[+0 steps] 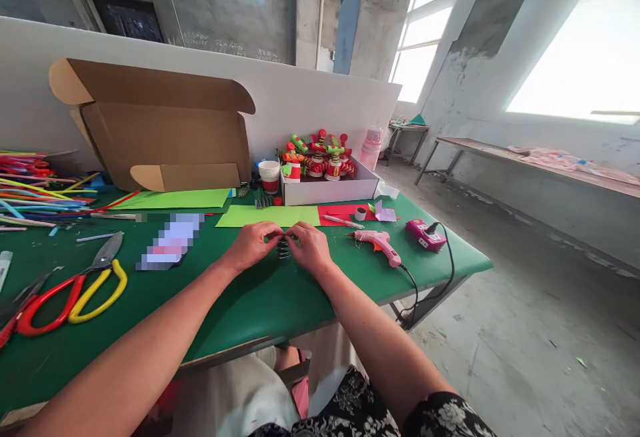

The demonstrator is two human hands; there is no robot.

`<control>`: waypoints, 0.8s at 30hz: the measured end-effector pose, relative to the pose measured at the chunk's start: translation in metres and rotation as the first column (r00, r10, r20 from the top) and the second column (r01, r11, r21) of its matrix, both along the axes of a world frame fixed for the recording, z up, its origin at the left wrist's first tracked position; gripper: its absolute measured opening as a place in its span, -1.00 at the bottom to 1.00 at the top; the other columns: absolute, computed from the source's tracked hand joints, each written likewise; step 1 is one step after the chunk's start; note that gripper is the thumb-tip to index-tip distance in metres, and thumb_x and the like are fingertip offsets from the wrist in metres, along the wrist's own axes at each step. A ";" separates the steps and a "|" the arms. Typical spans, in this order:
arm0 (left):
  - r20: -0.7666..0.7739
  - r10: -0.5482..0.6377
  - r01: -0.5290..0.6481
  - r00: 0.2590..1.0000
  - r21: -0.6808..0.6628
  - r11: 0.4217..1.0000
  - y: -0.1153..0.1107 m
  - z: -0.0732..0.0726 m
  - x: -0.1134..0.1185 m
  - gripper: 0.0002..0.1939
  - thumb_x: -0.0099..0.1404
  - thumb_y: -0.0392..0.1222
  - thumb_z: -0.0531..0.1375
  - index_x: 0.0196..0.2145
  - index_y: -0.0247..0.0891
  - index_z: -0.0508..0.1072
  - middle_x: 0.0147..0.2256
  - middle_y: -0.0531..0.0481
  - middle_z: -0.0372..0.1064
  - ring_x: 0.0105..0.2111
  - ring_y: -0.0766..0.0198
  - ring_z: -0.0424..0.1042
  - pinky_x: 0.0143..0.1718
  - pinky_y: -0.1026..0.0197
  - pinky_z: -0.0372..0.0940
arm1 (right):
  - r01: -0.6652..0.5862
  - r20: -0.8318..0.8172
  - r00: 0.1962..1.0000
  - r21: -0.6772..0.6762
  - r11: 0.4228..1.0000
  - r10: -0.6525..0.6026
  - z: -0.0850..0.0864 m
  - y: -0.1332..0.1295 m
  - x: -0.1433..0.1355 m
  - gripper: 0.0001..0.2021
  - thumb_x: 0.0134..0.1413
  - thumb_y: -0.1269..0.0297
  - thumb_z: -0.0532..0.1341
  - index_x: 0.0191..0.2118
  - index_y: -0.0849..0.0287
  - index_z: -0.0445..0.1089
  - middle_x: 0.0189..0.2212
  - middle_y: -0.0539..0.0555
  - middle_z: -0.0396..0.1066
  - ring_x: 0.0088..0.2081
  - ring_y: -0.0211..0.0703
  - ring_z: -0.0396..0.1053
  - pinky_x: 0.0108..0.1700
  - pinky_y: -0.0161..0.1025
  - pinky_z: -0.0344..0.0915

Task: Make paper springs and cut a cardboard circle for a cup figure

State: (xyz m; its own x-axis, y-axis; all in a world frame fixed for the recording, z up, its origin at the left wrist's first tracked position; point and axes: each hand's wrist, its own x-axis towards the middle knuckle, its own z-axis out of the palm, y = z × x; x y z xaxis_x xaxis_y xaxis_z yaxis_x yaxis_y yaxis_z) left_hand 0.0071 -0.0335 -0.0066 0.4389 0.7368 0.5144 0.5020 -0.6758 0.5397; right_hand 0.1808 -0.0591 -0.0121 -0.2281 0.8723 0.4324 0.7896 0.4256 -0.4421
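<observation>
My left hand (256, 245) and my right hand (309, 245) meet above the green table (240, 317), fingertips close together. Both are closed in a pinch on a small dark ridged strip (284, 249), which looks folded like a paper spring. Its lower folds hang between the hands, and the fingers hide its top. A similar dark ridged piece (263, 201) sits farther back, beside a light green paper sheet (267, 216). Right of my right hand lies a pink glue gun (377, 243), its nozzle towards the hands.
Scissors (75, 293) with red and yellow handles lie left, near a blurred phone-like rectangle (173, 240). Behind stand an open cardboard box (170, 137), paper cups (270, 177) and a white box (330, 191) of red-green figures. A pink power block (425, 234) trails a cord over the right edge.
</observation>
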 end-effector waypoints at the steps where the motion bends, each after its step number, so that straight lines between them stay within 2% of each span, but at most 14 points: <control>1: 0.000 0.001 -0.001 1.000 0.013 1.000 0.000 0.000 0.000 -0.77 0.26 -0.09 0.11 -0.41 -0.19 0.52 -0.42 0.01 0.52 -0.41 0.25 0.45 -0.35 0.27 0.31 | -0.007 -0.018 1.000 0.000 1.000 0.007 0.000 0.000 0.000 -0.90 0.19 0.36 0.21 -0.27 0.09 0.50 -0.26 0.04 0.49 -0.20 -0.18 0.43 -0.22 -0.33 0.23; 3: 0.004 0.006 -0.006 1.000 0.039 0.999 0.000 -0.001 0.000 -0.77 0.27 -0.09 0.10 -0.42 -0.20 0.51 -0.43 0.01 0.51 -0.42 0.26 0.45 -0.36 0.27 0.31 | -0.025 -0.098 0.995 -0.017 1.000 0.024 -0.002 0.003 0.000 -0.90 0.17 0.37 0.22 -0.28 0.09 0.50 -0.28 0.03 0.49 -0.21 -0.18 0.43 -0.20 -0.32 0.24; 5: 0.018 0.015 -0.016 1.000 0.065 0.998 0.001 0.000 -0.001 -0.77 0.27 -0.09 0.10 -0.41 -0.20 0.50 -0.42 0.01 0.51 -0.42 0.25 0.45 -0.35 0.27 0.32 | -0.052 -0.276 0.961 -0.060 0.997 0.034 -0.005 0.008 0.000 -0.90 0.14 0.33 0.26 -0.21 0.09 0.49 -0.27 0.02 0.49 -0.24 -0.19 0.41 -0.20 -0.29 0.27; 6: 0.028 0.021 -0.023 0.999 0.079 0.997 0.001 0.001 -0.002 -0.77 0.28 -0.10 0.09 -0.40 -0.20 0.50 -0.42 0.00 0.52 -0.41 0.25 0.46 -0.34 0.26 0.33 | -0.075 -0.397 0.917 -0.095 0.993 0.032 -0.006 0.010 0.001 -0.83 0.12 0.29 0.28 -0.14 0.09 0.47 -0.24 0.03 0.48 -0.25 -0.20 0.41 -0.19 -0.28 0.29; 8: 0.046 0.031 -0.036 0.998 0.106 0.994 0.001 0.004 -0.003 -0.78 0.29 -0.10 0.10 -0.36 -0.19 0.51 -0.39 0.00 0.53 -0.37 0.24 0.48 -0.30 0.25 0.36 | -0.157 -0.638 0.770 -0.187 0.970 0.002 -0.008 0.014 0.002 -0.68 0.10 0.16 0.31 -0.03 0.12 0.44 -0.18 0.07 0.47 -0.25 -0.20 0.41 -0.18 -0.25 0.33; 10: 0.066 0.027 -0.036 0.997 0.134 0.990 0.001 0.006 -0.004 -0.79 0.29 -0.11 0.10 -0.33 -0.19 0.51 -0.33 -0.01 0.55 -0.31 0.22 0.50 -0.22 0.22 0.38 | -0.328 -0.798 0.602 -0.279 0.903 -0.028 -0.010 0.016 0.003 -0.59 0.05 0.05 0.32 -0.02 0.15 0.44 -0.17 0.10 0.47 -0.21 -0.19 0.42 -0.15 -0.23 0.36; 12: 0.089 0.007 -0.021 0.996 0.161 0.987 0.000 0.008 -0.005 -0.80 0.29 -0.13 0.10 -0.31 -0.19 0.51 -0.30 -0.02 0.56 -0.27 0.22 0.51 -0.16 0.20 0.39 | -0.522 -0.884 0.467 -0.307 0.796 -0.035 -0.011 0.015 0.004 -0.54 -0.06 -0.02 0.38 -0.09 0.15 0.47 -0.19 0.09 0.47 -0.19 -0.17 0.43 -0.12 -0.21 0.38; 14: 0.112 -0.017 -0.002 0.994 0.173 0.985 0.000 0.008 -0.004 -0.81 0.29 -0.16 0.09 -0.32 -0.18 0.51 -0.29 -0.03 0.55 -0.25 0.21 0.51 -0.13 0.18 0.40 | -0.640 -0.927 0.373 -0.277 0.717 -0.025 -0.011 0.013 0.004 -0.49 -0.22 -0.02 0.46 -0.13 0.13 0.47 -0.22 0.05 0.48 -0.20 -0.16 0.44 -0.12 -0.20 0.40; 15: 0.125 -0.025 0.003 0.992 0.167 0.986 -0.001 0.009 -0.003 -0.82 0.28 -0.16 0.09 -0.32 -0.18 0.50 -0.28 -0.03 0.55 -0.24 0.21 0.51 -0.12 0.17 0.40 | -0.655 -0.938 0.347 -0.258 0.710 -0.020 -0.012 0.012 0.004 -0.48 -0.28 0.00 0.48 -0.16 0.12 0.47 -0.23 0.03 0.48 -0.21 -0.16 0.44 -0.13 -0.20 0.40; 17: 0.152 -0.023 0.003 0.988 0.135 0.991 -0.001 0.009 -0.002 -0.82 0.27 -0.15 0.09 -0.34 -0.16 0.50 -0.28 -0.02 0.55 -0.23 0.20 0.51 -0.11 0.16 0.41 | -0.637 -0.941 0.339 -0.239 0.733 -0.012 -0.012 0.012 0.003 -0.50 -0.33 0.03 0.50 -0.19 0.11 0.47 -0.26 0.01 0.48 -0.22 -0.16 0.45 -0.16 -0.21 0.41; 20: 0.193 0.016 -0.032 0.981 0.080 0.996 -0.002 0.009 -0.001 -0.82 0.25 -0.12 0.11 -0.32 -0.16 0.49 -0.25 -0.04 0.55 -0.21 0.17 0.51 -0.10 0.14 0.41 | -0.558 -0.924 0.383 -0.244 0.793 -0.015 -0.012 0.014 0.002 -0.55 -0.35 0.10 0.51 -0.25 0.11 0.47 -0.29 0.00 0.50 -0.26 -0.17 0.46 -0.19 -0.23 0.40; 24: 0.241 0.108 -0.109 0.964 -0.007 0.994 0.000 0.009 -0.004 -0.79 0.26 -0.08 0.12 -0.25 -0.18 0.48 -0.27 -0.04 0.55 -0.31 0.20 0.53 -0.21 0.19 0.43 | -0.472 -0.907 0.420 -0.245 0.847 -0.028 -0.012 0.016 0.001 -0.59 -0.33 0.14 0.49 -0.27 0.11 0.46 -0.33 -0.01 0.51 -0.26 -0.16 0.48 -0.16 -0.21 0.39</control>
State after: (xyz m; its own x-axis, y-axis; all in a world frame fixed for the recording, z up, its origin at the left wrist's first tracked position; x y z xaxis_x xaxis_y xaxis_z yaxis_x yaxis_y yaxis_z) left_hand 0.0033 -0.0333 0.0026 0.2188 0.7698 0.5996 0.4282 -0.6279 0.6500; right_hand 0.1820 -0.0430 -0.0241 -0.1721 0.9748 0.1417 -0.2119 0.1039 -0.9718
